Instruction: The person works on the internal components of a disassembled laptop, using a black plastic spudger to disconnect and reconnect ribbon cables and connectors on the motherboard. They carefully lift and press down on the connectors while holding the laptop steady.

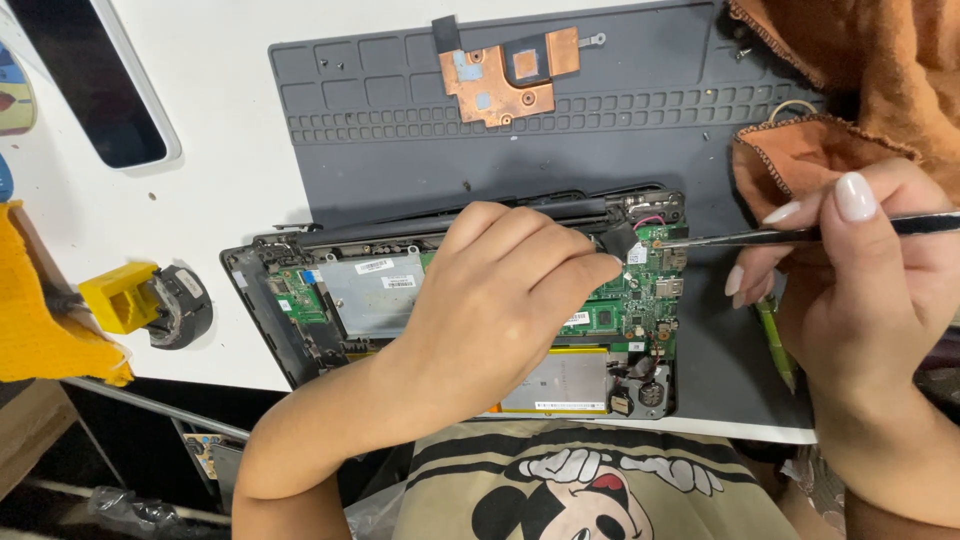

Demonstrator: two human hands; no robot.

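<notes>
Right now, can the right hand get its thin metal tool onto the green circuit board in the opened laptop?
Probably yes: the right hand holds the thin metal tool with its tip already at the green circuit board; the left hand covers only the board's middle.

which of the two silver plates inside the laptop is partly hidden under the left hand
The lower silver plate, near the front edge: the left hand overlaps its left end. The upper plate, bearing white stickers, lies fully in view.

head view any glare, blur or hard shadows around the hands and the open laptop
Head view: evenly lit and sharp on the left hand and open laptop; only soft shadows under them; mild sheen on the tool held by the right hand; slight wide-angle bend at edges.
</notes>
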